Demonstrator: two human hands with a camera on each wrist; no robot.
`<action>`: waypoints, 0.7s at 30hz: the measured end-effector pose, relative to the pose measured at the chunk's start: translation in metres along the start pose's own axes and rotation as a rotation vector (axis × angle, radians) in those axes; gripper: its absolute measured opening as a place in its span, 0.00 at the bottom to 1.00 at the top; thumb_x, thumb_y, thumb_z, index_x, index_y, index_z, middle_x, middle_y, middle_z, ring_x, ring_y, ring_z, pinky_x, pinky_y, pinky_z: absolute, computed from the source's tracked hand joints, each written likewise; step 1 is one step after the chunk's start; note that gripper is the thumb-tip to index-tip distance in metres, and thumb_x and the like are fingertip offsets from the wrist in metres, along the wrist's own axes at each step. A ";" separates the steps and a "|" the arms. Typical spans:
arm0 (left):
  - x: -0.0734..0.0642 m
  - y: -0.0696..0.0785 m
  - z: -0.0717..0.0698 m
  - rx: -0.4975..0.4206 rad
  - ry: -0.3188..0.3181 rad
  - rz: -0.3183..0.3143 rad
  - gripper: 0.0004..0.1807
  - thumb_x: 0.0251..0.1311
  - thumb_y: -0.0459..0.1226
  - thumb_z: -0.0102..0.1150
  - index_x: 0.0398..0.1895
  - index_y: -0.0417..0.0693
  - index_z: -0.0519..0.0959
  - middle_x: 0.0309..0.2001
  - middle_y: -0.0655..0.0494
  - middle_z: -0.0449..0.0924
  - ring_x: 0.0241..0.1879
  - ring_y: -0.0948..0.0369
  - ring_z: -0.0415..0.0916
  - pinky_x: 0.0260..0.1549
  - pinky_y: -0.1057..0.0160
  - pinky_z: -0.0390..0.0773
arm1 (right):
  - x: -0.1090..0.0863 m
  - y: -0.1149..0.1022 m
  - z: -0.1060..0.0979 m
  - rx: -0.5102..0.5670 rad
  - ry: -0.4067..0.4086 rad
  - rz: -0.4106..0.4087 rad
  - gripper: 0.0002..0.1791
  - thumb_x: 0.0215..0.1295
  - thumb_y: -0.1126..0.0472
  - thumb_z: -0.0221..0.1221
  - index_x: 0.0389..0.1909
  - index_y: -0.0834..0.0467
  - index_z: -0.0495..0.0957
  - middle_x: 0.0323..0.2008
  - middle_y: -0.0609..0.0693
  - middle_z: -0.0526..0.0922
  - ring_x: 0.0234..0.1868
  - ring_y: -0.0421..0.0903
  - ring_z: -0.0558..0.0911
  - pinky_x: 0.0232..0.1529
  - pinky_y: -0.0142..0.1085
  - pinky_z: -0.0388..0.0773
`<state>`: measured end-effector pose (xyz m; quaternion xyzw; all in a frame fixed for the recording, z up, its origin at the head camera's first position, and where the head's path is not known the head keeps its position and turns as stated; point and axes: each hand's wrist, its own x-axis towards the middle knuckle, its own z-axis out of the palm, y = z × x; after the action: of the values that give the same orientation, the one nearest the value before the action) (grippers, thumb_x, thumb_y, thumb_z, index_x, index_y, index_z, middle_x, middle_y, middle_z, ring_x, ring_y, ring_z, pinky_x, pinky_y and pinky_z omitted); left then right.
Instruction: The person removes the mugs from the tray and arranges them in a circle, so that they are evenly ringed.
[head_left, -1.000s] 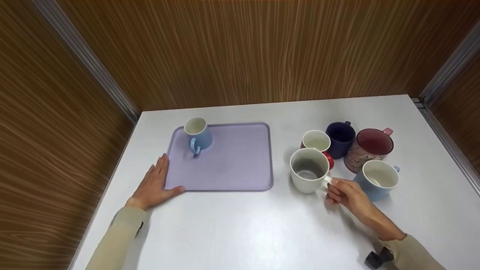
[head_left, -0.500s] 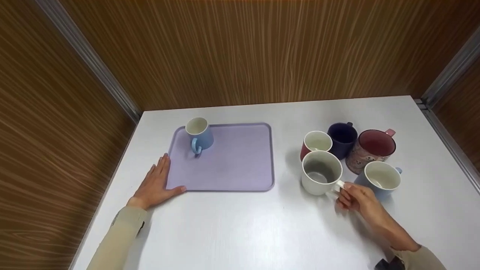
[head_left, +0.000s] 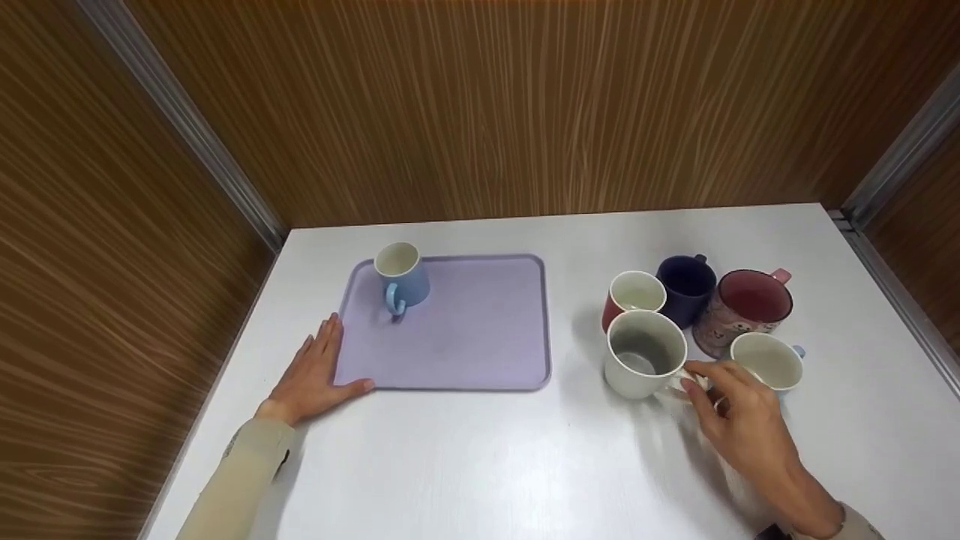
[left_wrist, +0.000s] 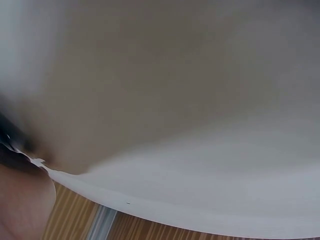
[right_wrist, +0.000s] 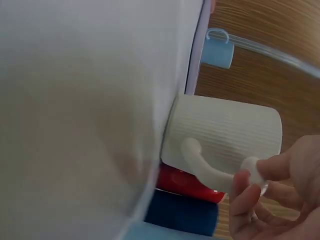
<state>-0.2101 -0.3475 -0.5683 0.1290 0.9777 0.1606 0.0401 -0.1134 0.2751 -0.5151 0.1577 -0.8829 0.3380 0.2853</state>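
Note:
My right hand (head_left: 746,420) holds the handle of a white mug (head_left: 634,379), thumb and fingers at the handle's upper part. In the right wrist view the white mug (right_wrist: 235,122) shows ridged sides and stands upright on the table. Just behind it is a red mug (head_left: 611,309), partly hidden. My left hand (head_left: 307,379) lies flat with straight fingers at the left edge of a lilac tray (head_left: 480,337), thumb at its near-left corner. On the tray's far-left part stands a light blue mug (head_left: 405,285).
A dark blue mug (head_left: 686,289), a pink patterned mug (head_left: 720,330) and another light blue mug (head_left: 765,364) stand grouped behind and beside my right hand. The white table (head_left: 480,465) is bounded by wood-grain panels (head_left: 480,112) at the back and sides.
The white mug has shifted right, in front of the red mug, with my right hand. My right hand's grip on the handle has turned, thumb now nearer. My left hand and the tray stay put.

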 end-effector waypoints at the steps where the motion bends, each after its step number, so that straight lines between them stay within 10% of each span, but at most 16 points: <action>1: 0.000 0.000 0.000 0.003 -0.001 0.000 0.72 0.60 0.73 0.62 0.87 0.35 0.38 0.88 0.40 0.34 0.87 0.43 0.35 0.85 0.39 0.41 | 0.002 0.000 0.000 -0.043 0.026 -0.054 0.16 0.54 0.78 0.74 0.44 0.63 0.90 0.34 0.50 0.87 0.26 0.34 0.79 0.26 0.21 0.75; 7: 0.002 0.001 -0.002 0.016 0.001 -0.002 0.72 0.60 0.73 0.62 0.86 0.34 0.40 0.88 0.40 0.35 0.87 0.43 0.36 0.85 0.40 0.41 | 0.011 -0.004 -0.001 -0.223 0.046 -0.163 0.13 0.51 0.75 0.77 0.39 0.64 0.91 0.31 0.52 0.88 0.24 0.42 0.82 0.24 0.33 0.79; 13: 0.001 0.000 -0.002 0.022 0.005 -0.004 0.72 0.60 0.73 0.62 0.86 0.33 0.40 0.88 0.40 0.35 0.87 0.43 0.36 0.85 0.40 0.41 | 0.019 -0.008 -0.001 -0.296 -0.019 -0.107 0.09 0.57 0.70 0.76 0.39 0.63 0.91 0.33 0.56 0.88 0.31 0.59 0.88 0.23 0.56 0.81; 21: 0.000 -0.001 0.001 0.002 0.005 -0.002 0.72 0.60 0.73 0.62 0.87 0.35 0.39 0.88 0.41 0.35 0.88 0.44 0.35 0.85 0.41 0.41 | 0.033 -0.010 0.001 -0.306 -0.084 -0.037 0.08 0.59 0.71 0.74 0.40 0.63 0.91 0.37 0.57 0.90 0.34 0.63 0.89 0.26 0.61 0.81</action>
<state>-0.2106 -0.3486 -0.5694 0.1279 0.9781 0.1600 0.0377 -0.1349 0.2640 -0.4903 0.1429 -0.9322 0.1871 0.2750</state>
